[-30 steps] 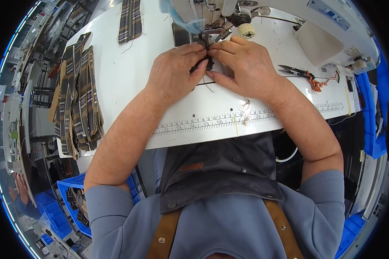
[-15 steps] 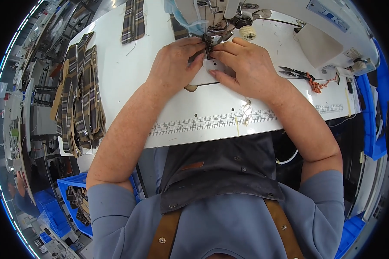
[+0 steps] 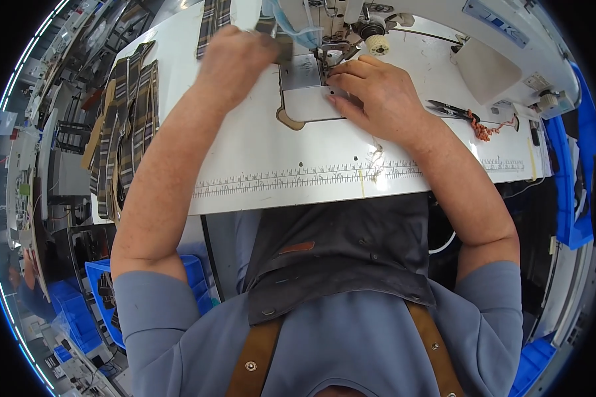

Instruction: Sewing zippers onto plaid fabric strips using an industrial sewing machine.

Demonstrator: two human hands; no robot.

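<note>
My left hand (image 3: 238, 63) is raised over the left of the table (image 3: 245, 152), by a dark plaid piece (image 3: 278, 49); its fingers are smeared by motion and any grip is unclear. My right hand (image 3: 376, 96) lies beside the sewing machine's presser foot (image 3: 323, 69), fingers bent, thumb apart, fingertips at the metal needle plate (image 3: 299, 71); anything under them is too small to make out. A light-blue mask (image 3: 288, 26) hangs on the machine. Plaid zippered strips (image 3: 126, 112) are piled at the left, another strip (image 3: 212, 20) lies farther back.
Black snips (image 3: 450, 109) with orange cord lie right of my right hand. A printed ruler runs along the front edge. Blue bins (image 3: 569, 218) stand at the right and a blue crate (image 3: 198, 278) below at left. A co-worker's arm (image 3: 32, 268) shows at the far left.
My left hand has left the needle area, moving up and to the left, uncovering the needle plate. My right hand stays beside the presser foot with little movement.
</note>
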